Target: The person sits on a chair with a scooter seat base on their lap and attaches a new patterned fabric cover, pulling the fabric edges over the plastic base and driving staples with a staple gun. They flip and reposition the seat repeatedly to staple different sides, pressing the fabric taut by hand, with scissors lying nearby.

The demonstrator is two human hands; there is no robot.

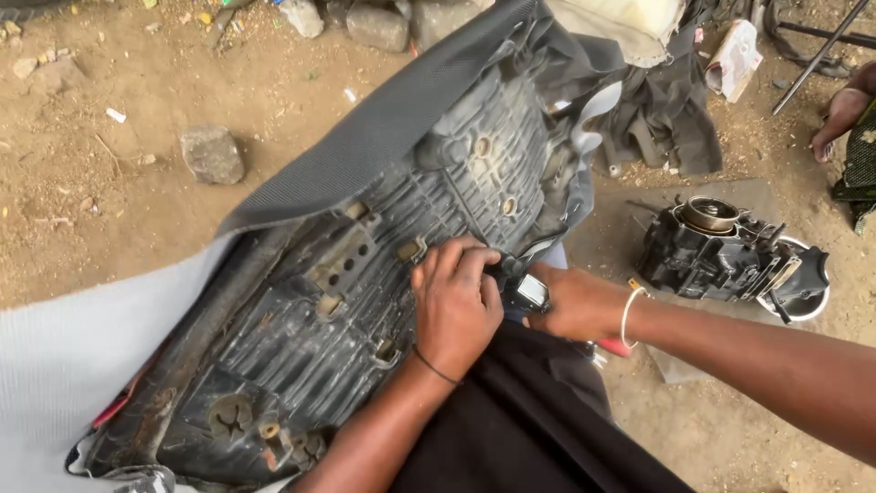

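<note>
Fingers (453,265) of the left hand (456,306) press flat on the upturned seat base (356,301) lying across the lap, steadying its near edge while the right hand (570,306) grips a small stapler-like tool (529,292) (red handle below) against the grey cover (365,137).

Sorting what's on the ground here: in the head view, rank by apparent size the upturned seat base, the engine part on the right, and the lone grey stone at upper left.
1. Upturned seat base, though nearest the camera.
2. Engine part.
3. Grey stone.
</note>
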